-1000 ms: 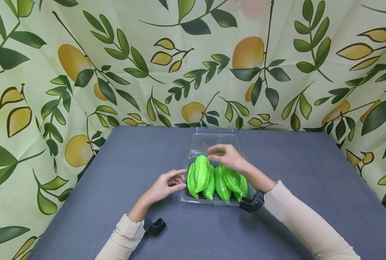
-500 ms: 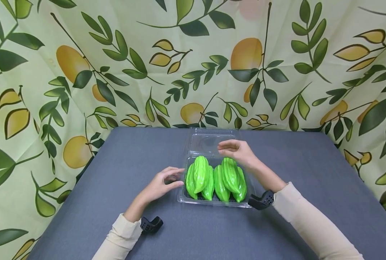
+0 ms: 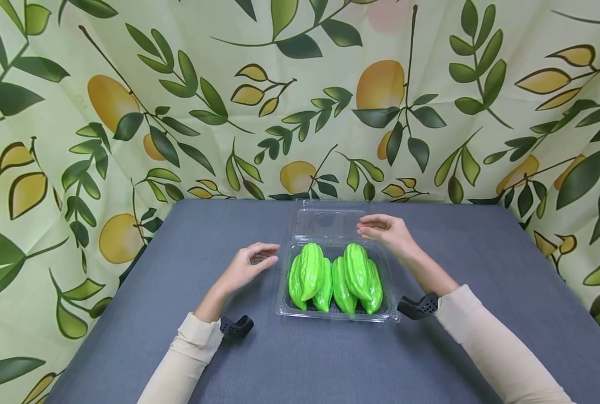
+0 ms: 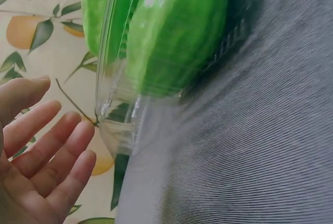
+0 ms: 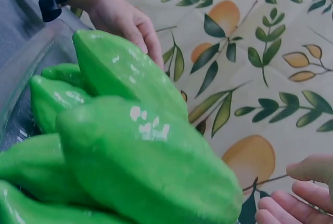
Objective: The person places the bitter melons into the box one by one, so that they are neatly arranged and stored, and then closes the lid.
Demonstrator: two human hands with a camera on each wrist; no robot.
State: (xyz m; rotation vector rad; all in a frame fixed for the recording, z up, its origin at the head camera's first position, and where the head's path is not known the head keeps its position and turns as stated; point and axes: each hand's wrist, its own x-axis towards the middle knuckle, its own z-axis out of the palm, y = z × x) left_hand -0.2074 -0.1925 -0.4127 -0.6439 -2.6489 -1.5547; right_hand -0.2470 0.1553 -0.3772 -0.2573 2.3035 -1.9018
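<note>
- We see a clear plastic box [image 3: 387, 280] lying in the middle of the gray worktop [image 3: 481, 269], with its lid [image 3: 330, 220] folded back flat behind it.
- Green pretend fruits [image 3: 335, 276] fill the box, side by side, with their points facing away from us.
- Our left hand [image 3: 249, 265] is just beside the left side of the box, near its far corner. Its fingers are loose and a little bent, and it holds nothing. In the left wrist view the fingers [image 4: 52, 156] are spread out close to the box corner [image 4: 117, 125], not touching it.
- Our right hand [image 3: 388, 231] is up by the far right corner of the box, next to the lid. Its fingers are loose too, and it holds nothing. We cannot tell if it touches the lid.
- The box sits between our two hands.
- A cloth with leaves and lemons [image 3: 300, 101] hangs behind and beside the worktop.
- We wear small black bands [image 3: 236, 325] on our wrists.
</note>
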